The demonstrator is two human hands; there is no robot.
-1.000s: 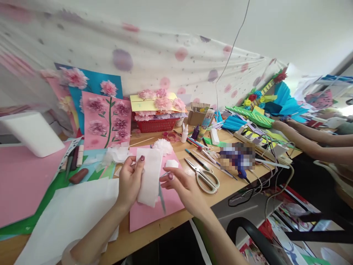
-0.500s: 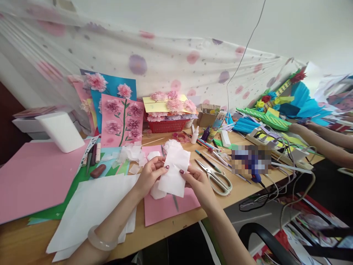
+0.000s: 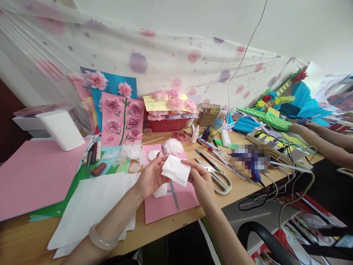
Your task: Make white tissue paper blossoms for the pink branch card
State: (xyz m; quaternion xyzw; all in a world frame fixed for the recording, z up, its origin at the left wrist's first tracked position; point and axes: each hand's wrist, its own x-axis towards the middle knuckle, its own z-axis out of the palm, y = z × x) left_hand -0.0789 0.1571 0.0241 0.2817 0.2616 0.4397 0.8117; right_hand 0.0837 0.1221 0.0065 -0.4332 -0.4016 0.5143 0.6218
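Observation:
Both of my hands grip a folded piece of white tissue paper (image 3: 176,170) above a pink card (image 3: 168,198) with a green stem drawn on it. My left hand (image 3: 150,178) pinches the tissue's left edge, fingers curled. My right hand (image 3: 200,178) pinches its right edge. A small white tissue scrap (image 3: 160,190) lies under my left hand on the card. A fluffy white tissue flower (image 3: 173,146) rests just beyond the tissue.
Scissors (image 3: 217,176) lie right of my right hand, with pens, glue bottles and a glue gun beyond. White sheets (image 3: 91,206) and pink paper (image 3: 35,173) lie at left. A red basket (image 3: 167,125) and flower cards stand at the back. Another person's arms (image 3: 320,141) reach in at right.
The tissue, held upright by my left hand alone, was taken by both hands, folded smaller and tipped flatter. The view shifted left.

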